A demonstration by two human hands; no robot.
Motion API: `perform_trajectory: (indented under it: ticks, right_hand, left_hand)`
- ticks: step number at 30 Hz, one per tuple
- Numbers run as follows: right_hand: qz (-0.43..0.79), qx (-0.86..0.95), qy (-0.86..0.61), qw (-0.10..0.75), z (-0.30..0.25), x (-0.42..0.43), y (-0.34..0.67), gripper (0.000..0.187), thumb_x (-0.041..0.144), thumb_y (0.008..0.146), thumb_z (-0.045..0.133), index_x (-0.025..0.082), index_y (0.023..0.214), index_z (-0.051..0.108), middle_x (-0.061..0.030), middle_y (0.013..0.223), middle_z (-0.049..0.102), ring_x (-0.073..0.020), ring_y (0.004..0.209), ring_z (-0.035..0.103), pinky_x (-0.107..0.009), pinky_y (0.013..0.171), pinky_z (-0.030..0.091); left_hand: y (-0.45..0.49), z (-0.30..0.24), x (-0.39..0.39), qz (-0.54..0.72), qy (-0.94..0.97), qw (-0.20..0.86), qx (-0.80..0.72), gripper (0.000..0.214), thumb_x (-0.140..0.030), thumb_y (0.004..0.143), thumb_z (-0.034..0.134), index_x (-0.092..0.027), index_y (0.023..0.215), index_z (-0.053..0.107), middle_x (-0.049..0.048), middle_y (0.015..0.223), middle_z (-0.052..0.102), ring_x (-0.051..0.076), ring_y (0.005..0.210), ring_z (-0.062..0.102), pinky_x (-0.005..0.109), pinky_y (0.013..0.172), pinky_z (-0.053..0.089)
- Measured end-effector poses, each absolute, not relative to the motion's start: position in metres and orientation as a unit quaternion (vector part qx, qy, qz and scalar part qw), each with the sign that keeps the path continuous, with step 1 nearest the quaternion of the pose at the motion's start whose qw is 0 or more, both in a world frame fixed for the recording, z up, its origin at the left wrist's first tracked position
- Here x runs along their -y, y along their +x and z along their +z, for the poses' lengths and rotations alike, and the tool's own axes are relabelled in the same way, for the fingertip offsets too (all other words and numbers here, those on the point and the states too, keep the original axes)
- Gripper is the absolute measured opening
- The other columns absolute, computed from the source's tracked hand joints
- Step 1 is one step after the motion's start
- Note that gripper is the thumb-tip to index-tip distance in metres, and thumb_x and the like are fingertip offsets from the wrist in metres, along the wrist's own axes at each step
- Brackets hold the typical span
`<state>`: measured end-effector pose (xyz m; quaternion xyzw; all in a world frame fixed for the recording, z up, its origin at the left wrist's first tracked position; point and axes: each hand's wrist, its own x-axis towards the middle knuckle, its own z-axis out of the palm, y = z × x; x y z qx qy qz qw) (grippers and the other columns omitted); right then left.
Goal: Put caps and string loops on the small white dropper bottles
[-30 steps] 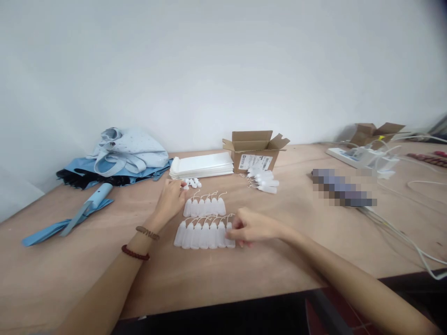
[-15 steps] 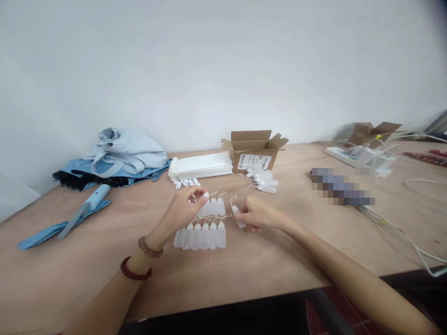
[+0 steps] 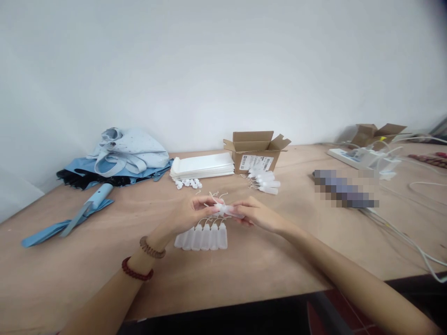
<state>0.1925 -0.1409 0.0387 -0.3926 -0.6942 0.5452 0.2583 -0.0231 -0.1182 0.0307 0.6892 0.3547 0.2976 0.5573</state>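
My left hand (image 3: 188,215) is closed, pinching a small white cap (image 3: 218,207) at the neck of a translucent plastic bottle. That little bottle (image 3: 234,211) lies sideways in my right hand (image 3: 258,215), gripped between thumb and fingers. Just below my hands, several similar bottles (image 3: 206,238) lie side by side in a row, cords at their necks. Another row behind is mostly hidden by my hands, with only cord ends (image 3: 223,195) showing. Several loose white caps (image 3: 188,184) are scattered beyond my left hand, and more corded bottles (image 3: 265,179) lie in a pile past my right hand.
An open cardboard box (image 3: 256,158) stands at the back beside a stack of white flat packets (image 3: 204,165). To the left are a folded blue umbrella (image 3: 99,197) and a pale cloth bag (image 3: 132,151). A blurred-out object (image 3: 344,188), cables and a power strip (image 3: 344,158) occupy the right.
My hands have come together over the bottles. The cap in my left hand moved right, and the bottle in my right hand moved left and tilted to lie sideways, its neck meeting the cap.
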Motion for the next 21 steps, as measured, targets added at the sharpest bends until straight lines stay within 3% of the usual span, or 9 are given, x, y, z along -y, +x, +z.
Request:
perform_trajectory:
  ticks: [6,15,21]
  right_hand:
    - [0.648,0.611,-0.359,0.278,0.032,0.14,0.191,0.036,0.049,0.084,0.052,0.018,0.068,0.041,0.0057,0.062,0.034,-0.0058,0.048,0.028,-0.022,0.044,0.02]
    - [0.724,0.508,-0.359,0.299,0.027,0.14,0.187,0.036,0.053,0.086,0.05,0.018,0.078,0.045,0.0087,0.058,0.025,-0.0038,0.044,0.015,-0.017,0.039,0.011]
    - [0.752,0.467,-0.353,0.303,0.028,0.14,0.185,0.038,0.052,0.085,0.052,0.014,0.085,0.055,0.0097,0.056,0.018,-0.0038,0.045,0.011,-0.016,0.037,0.007]
  left_hand:
    - [-0.018,0.026,0.119,0.318,0.689,0.547,-0.353,0.024,-0.034,0.08,0.063,-0.016,0.095,0.068,0.0059,0.097,0.069,0.018,0.09,0.061,0.03,0.08,0.047]
    - [-0.015,0.018,0.12,0.394,0.733,0.439,-0.339,0.021,-0.031,0.082,0.061,-0.017,0.097,0.068,0.0089,0.106,0.066,0.022,0.103,0.06,0.035,0.092,0.046]
    - [-0.018,0.022,0.121,0.387,0.704,0.494,-0.332,0.022,-0.031,0.08,0.064,-0.018,0.098,0.069,0.0079,0.108,0.066,0.022,0.102,0.06,0.033,0.09,0.047]
